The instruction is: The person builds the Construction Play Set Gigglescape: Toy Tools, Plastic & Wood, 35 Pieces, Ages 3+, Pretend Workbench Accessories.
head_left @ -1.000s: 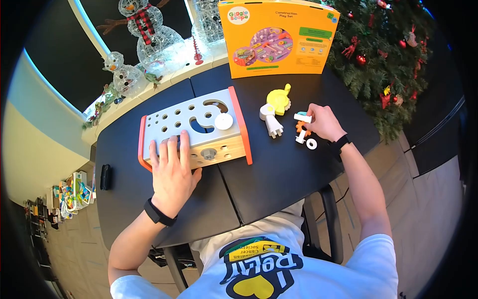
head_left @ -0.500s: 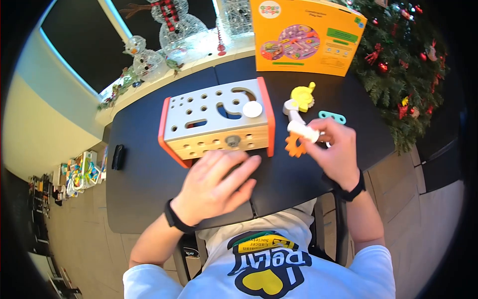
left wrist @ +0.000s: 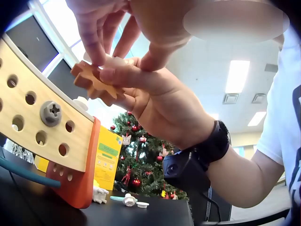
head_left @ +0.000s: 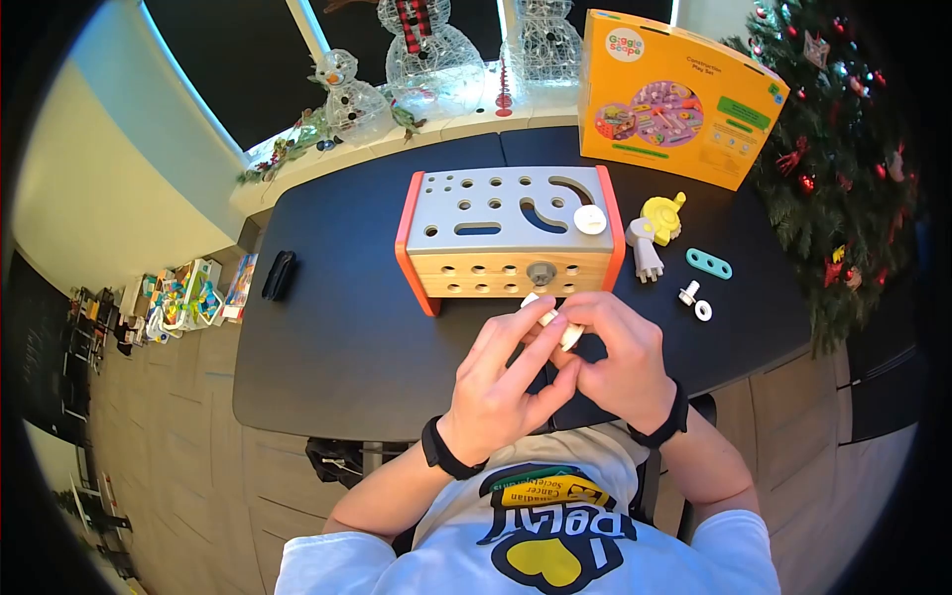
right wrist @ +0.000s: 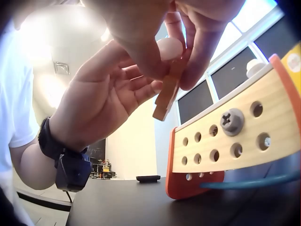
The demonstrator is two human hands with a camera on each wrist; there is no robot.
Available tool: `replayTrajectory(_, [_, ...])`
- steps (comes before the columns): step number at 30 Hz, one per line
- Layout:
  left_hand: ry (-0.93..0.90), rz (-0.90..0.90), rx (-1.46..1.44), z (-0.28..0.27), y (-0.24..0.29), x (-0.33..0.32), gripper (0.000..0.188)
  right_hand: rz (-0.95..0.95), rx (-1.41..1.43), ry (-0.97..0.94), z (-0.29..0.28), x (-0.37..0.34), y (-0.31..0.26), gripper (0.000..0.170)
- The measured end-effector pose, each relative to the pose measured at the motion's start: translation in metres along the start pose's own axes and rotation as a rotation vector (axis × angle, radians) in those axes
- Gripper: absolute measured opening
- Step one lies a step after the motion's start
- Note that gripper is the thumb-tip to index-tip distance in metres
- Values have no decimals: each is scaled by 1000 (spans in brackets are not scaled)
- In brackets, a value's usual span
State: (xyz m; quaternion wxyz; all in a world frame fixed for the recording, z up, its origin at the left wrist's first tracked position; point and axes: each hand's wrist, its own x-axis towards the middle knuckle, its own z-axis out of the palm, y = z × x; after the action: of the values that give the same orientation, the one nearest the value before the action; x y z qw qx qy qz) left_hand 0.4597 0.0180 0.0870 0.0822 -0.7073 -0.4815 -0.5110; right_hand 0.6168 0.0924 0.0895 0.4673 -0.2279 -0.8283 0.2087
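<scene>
Both hands meet over the near table edge, in front of a toy workbench (head_left: 511, 278) with a grey top and red ends. My right hand (head_left: 623, 349) pinches an orange toy gear (left wrist: 96, 85), seen in the left wrist view and edge-on in the right wrist view. With curled fingers my left hand (head_left: 501, 369) holds a white plastic bolt (head_left: 570, 337) against the gear; fingers hide much of it. A grey screw (head_left: 540, 274) sits in the bench's wooden front. On its top lies a white round cap (head_left: 590, 219).
Right of the bench lie a white piece (head_left: 647, 253) with a yellow wheel (head_left: 661, 218), a teal three-hole strip (head_left: 709, 263), another white bolt (head_left: 688, 293) and a white ring (head_left: 703, 310). An orange box (head_left: 684, 99) stands behind. A black case (head_left: 281, 275) lies left.
My left hand has left the bench and come to my right hand. The right hand has lifted the white bolt and gear from the table and brought them in front of the bench.
</scene>
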Motion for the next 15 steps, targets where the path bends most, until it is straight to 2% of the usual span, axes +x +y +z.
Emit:
replayTrajectory(3, [38, -25, 21, -7, -5, 0, 41, -33, 22, -5, 10, 1, -2, 37])
replayTrajectory(6, [54, -61, 16, -12, -10, -2, 38, 20, 74, -17, 17, 3, -4, 36])
replayTrajectory(9, [70, -144, -59, -27, -21, -7, 37, 66, 23, 72, 22, 6, 5, 33])
replayTrajectory(12, [104, -233, -362, -36, -31, -15, 33, 236, 213, 112, 22, 13, 8, 28])
replayTrajectory(13, [67, -249, -420, -38, -30, -15, 32, 298, 349, 122, 22, 16, 4, 24])
replayTrajectory(15, [-5, -287, -522, -43, -29, -16, 29, 305, 520, 138, 27, 18, 2, 22])
